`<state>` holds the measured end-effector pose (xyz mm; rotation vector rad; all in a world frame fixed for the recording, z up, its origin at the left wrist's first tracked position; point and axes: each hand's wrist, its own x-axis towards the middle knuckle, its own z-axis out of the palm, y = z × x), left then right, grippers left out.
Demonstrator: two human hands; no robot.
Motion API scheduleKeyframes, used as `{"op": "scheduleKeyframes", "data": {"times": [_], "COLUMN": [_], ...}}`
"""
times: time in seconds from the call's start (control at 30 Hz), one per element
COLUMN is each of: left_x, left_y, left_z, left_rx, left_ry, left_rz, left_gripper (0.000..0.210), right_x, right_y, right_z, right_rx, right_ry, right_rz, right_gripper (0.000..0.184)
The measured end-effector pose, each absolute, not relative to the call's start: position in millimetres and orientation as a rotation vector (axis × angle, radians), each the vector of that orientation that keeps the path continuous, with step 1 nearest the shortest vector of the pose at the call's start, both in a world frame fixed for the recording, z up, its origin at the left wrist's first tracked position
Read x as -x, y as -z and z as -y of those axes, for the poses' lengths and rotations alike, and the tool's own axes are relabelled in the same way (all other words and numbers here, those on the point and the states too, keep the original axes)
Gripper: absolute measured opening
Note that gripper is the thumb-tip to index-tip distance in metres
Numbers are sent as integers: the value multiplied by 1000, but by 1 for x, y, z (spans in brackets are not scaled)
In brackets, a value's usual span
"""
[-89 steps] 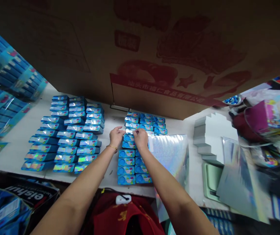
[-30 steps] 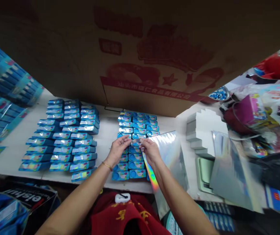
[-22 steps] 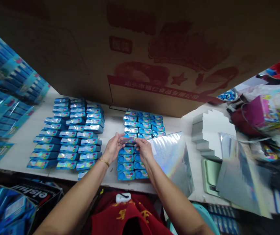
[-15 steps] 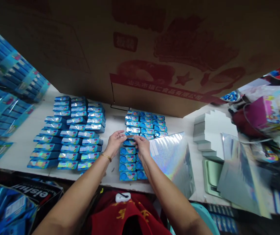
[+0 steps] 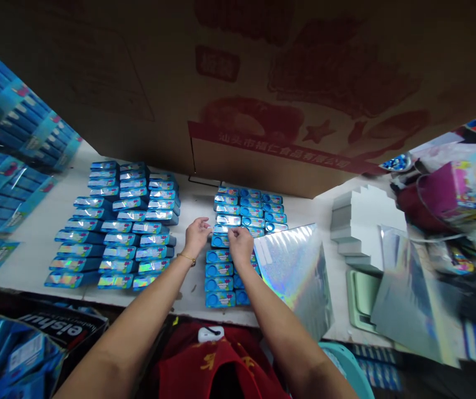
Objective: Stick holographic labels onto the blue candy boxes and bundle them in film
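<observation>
Rows of small blue boxes with round marks on their tops lie in the middle of the table. Over these boxes is my right hand, its fingers pinched together at one box's top; anything between the fingertips is too small to make out. To the left of the same rows, my left hand hovers with fingers loosely curved and apart, holding nothing visible. It wears a thin bracelet at the wrist. A shiny holographic sheet lies to the right of the boxes, beside my right forearm.
More blue boxes stand in stepped rows at left. A big cardboard carton walls off the back. White card stacks, a pale green scale-like device and a pink container sit right. Blue packs fill a box below left.
My left hand has drawn slightly away from my right. The small strip that both hands held between them no longer shows. My right hand stays over the boxes, fingers more curled.
</observation>
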<state>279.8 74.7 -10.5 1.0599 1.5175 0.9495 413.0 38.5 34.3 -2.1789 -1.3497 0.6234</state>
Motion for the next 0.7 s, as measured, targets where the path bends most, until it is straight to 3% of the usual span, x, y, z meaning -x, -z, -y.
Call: {"op": "scheduleKeyframes", "data": {"times": [0.2,0.43,0.57,0.7], "left_x": [-285,-285,-312,-374], "left_y": [8,-3,-33,-53], "left_z": [-74,-68,-60,-48], "left_rx": [-1101,-1255,-1594,-2009], "left_ry": [-905,-908,-1025,-683], "left_rz": [-1597,-1708,-1600,-1287], "left_gripper": [29,25,24,27], "right_x": [-422,-431,-473,-547], "right_y": [-49,-57,-70,-74], "right_z": [-37,-25,-25,-25], "right_rx": [2383,2099,1945,1936], "right_ry": [-569,-440,-463,-309], "right_rz": [1660,2373,2212,1959], "right_gripper": [26,42,37,36]}}
